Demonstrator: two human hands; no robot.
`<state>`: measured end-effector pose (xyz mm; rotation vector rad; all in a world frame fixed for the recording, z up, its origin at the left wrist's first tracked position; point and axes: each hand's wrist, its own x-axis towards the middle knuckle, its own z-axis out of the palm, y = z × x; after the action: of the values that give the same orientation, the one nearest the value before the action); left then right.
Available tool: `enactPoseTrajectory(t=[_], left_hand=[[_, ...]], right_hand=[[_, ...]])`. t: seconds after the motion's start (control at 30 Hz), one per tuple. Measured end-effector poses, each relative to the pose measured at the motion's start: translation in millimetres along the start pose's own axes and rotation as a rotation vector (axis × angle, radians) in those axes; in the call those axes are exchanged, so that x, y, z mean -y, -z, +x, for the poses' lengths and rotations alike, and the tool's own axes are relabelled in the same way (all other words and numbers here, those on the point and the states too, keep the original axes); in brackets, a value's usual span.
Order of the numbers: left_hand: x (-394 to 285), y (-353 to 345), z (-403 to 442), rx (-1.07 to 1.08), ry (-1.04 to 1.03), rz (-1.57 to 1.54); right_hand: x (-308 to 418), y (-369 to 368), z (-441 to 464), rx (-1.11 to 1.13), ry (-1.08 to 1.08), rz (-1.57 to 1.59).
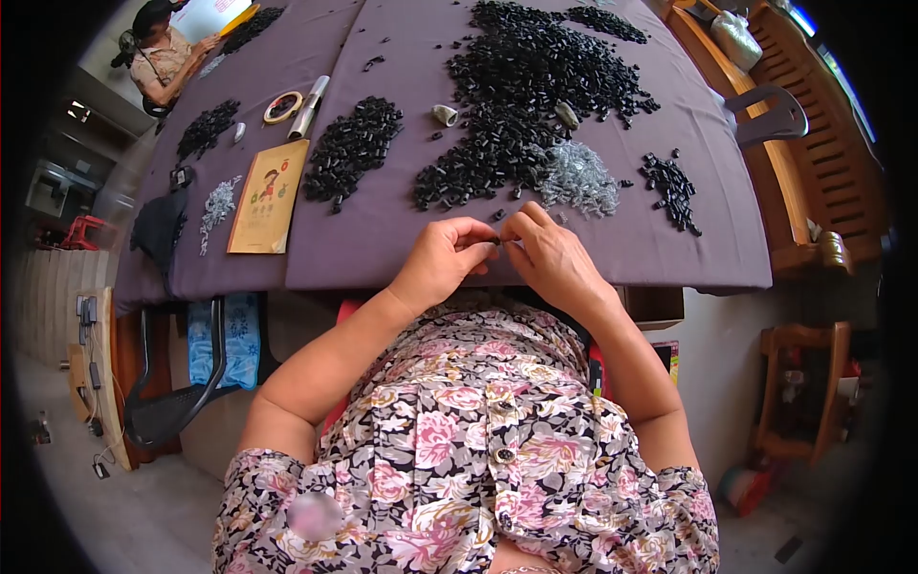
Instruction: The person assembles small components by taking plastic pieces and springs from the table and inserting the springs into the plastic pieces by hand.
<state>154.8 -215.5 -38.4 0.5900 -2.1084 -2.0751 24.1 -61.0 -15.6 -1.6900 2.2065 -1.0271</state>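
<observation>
Close to the table's front edge, my left hand (443,260) pinches a small black plastic piece (495,241) between thumb and index finger. My right hand (555,256) meets it there, fingertips closed at the same spot; whatever they grip is too small to make out. Just beyond my hands lies a large heap of short black tubular pieces (507,153). A pile of small clear plastic pieces (579,180) touches its right side. Farther right sits a smaller group of black pieces (671,191), and another black pile (354,148) is on the left.
A yellowish booklet (269,198), a tape roll (283,107) and a silvery roll (310,107) lie on the purple tablecloth (382,230). More clear pieces (219,206) are left of the booklet. Another person (163,57) sits at the far left. A wooden bench (813,163) stands right.
</observation>
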Motion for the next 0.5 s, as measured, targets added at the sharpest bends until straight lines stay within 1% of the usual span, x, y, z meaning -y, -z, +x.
enactPoseTrajectory(t=[0.07,0.27,0.37,0.47,0.5], left_hand=[[0.7,-1.4,-1.9,-0.031,-0.016,-0.001],[1.1,-2.5,-3.9,0.018,-0.047,0.054],[-1.5,0.9,-6.8,0.060,-0.022,0.094],[-1.6,1.1,-9.9,0.065,-0.003,0.116],[-1.0,0.9,-10.9,0.063,0.004,0.101]], right_hand=[[3.0,1.0,-1.8,0.010,-0.004,0.006],[0.0,-2.0,-4.5,-0.013,0.008,0.127],[0.7,-2.5,-4.4,0.011,0.007,0.134],[-0.1,-0.1,-5.5,0.036,-0.035,0.272],[-1.8,-3.8,-6.5,0.001,0.004,0.228]])
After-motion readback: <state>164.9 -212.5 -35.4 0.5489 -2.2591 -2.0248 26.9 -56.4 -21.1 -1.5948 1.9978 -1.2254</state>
